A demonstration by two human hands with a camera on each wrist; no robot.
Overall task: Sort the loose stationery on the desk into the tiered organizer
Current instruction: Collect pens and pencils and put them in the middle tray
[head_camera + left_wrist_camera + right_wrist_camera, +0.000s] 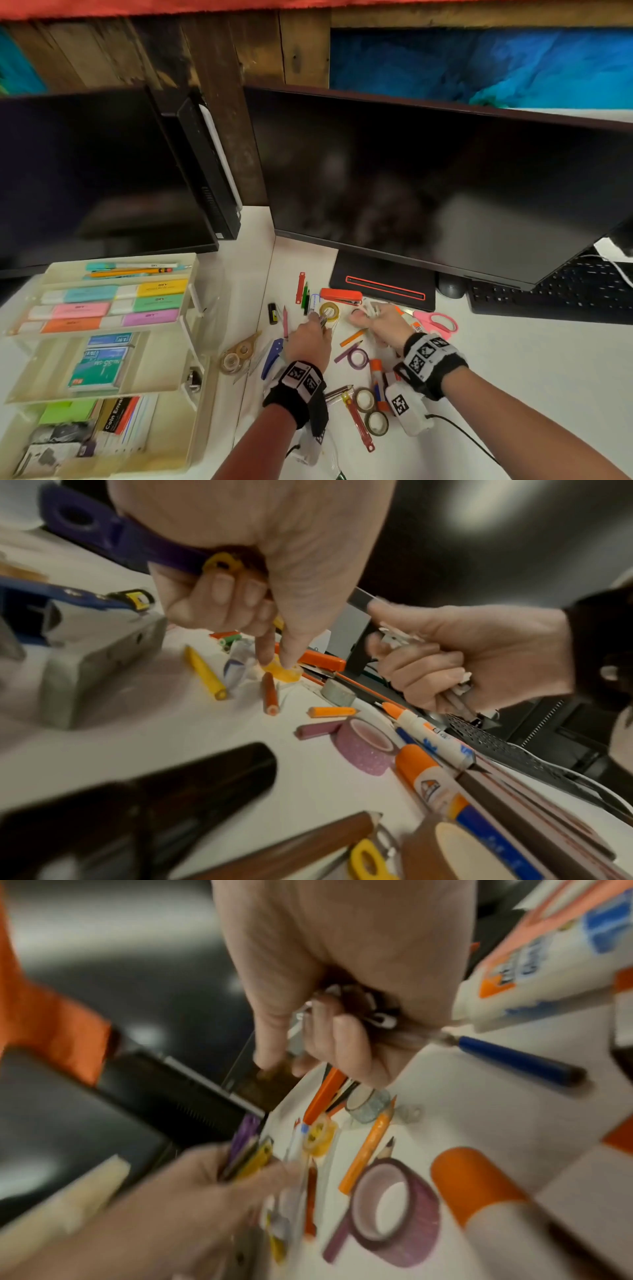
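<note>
The organizer (191, 329) by my desk's left edge looks half full. My left hand (310, 339) grips a purple strip; my right hand (383, 323) grips small clips. Lots stays loose.

- The left hand (310, 337) reaches forward over the surface, back up, forearm bare, a black band at the wrist.
- Its lower fingers (222, 593) curl into the palm; forefinger and thumb point down together.
- The right hand (380, 323) lies just beside it, fisted, its thumb pointing toward the left hand.
- Its fingers (346, 1039) are curled tight.
</note>
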